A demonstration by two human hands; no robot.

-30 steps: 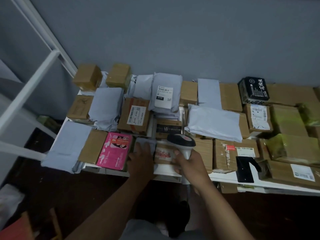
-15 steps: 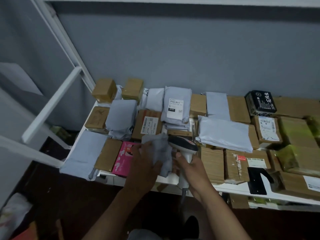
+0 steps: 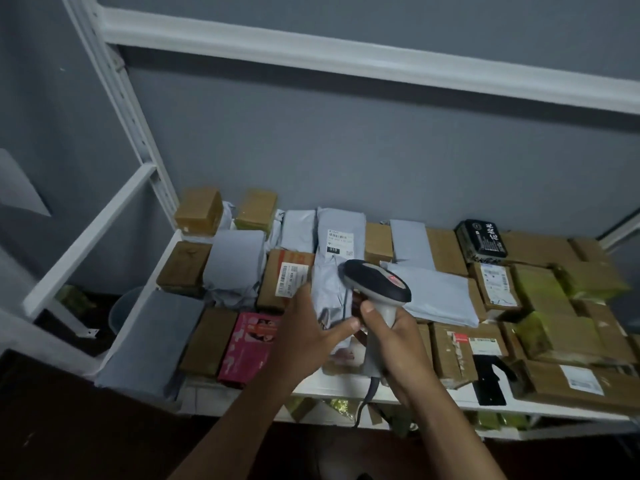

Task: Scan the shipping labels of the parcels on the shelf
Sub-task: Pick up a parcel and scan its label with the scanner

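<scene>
Grey mailer (image 3: 329,292) now raised upright in left hand (image 3: 308,327) (pinched), right hand (image 3: 391,330) gripping scanner (image 3: 375,282)

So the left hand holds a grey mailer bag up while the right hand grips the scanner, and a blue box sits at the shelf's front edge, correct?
Not quite. In the head view the box at the front edge is pink, not blue. The rest stands: the left hand holds the grey mailer bag and the right hand grips the scanner.

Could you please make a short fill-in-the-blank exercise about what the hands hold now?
1. The right hand grips a barcode ____.
2. The left hand holds a ____ mailer bag.
3. The box left of the left hand is ____.
4. The parcels lie on a ____ shelf.

Missing words: scanner; grey; pink; white
</scene>
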